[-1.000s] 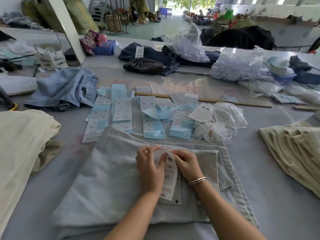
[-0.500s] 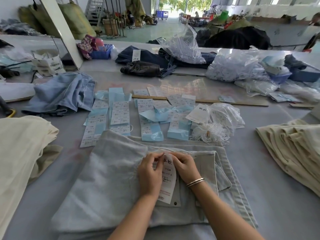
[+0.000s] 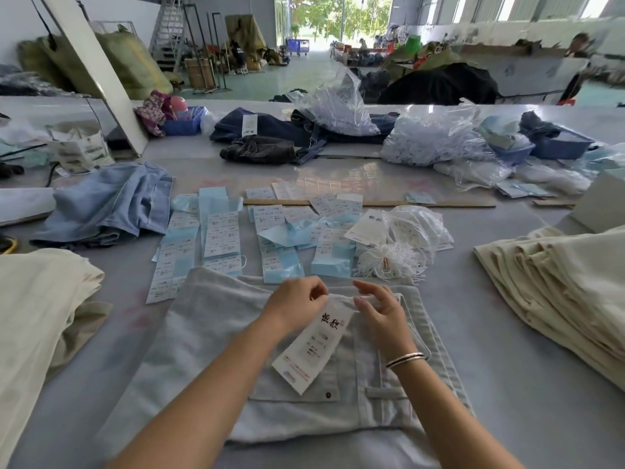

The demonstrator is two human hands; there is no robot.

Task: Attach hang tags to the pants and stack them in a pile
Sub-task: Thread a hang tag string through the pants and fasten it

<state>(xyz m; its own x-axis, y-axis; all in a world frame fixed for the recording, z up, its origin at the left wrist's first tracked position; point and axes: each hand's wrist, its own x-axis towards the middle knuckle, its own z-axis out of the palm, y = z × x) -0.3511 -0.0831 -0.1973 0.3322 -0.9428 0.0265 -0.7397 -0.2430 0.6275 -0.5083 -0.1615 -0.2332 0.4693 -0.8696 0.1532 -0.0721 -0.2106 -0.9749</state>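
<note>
Folded pale grey pants (image 3: 209,340) lie in front of me on the grey table. A white hang tag (image 3: 311,350) with printed writing lies tilted on them near the waistband. My left hand (image 3: 294,306) pinches the tag's top end at the waistband. My right hand (image 3: 378,309) pinches the thin white string at the tag's top, its other fingers spread. A bundle of white tag strings (image 3: 389,260) and a spare tag (image 3: 367,228) lie just beyond the pants.
Rows of blue and white sticker sheets (image 3: 220,231) lie beyond the pants. Cream pants are stacked at the right (image 3: 558,286) and at the left (image 3: 37,299). Blue pants (image 3: 108,204) lie far left. Plastic bags (image 3: 436,137) and dark jeans (image 3: 260,150) are farther back.
The tag has swung from upright to tilted, its lower end toward the left. My hands have drawn slightly apart at its top, and the right fingers have spread.
</note>
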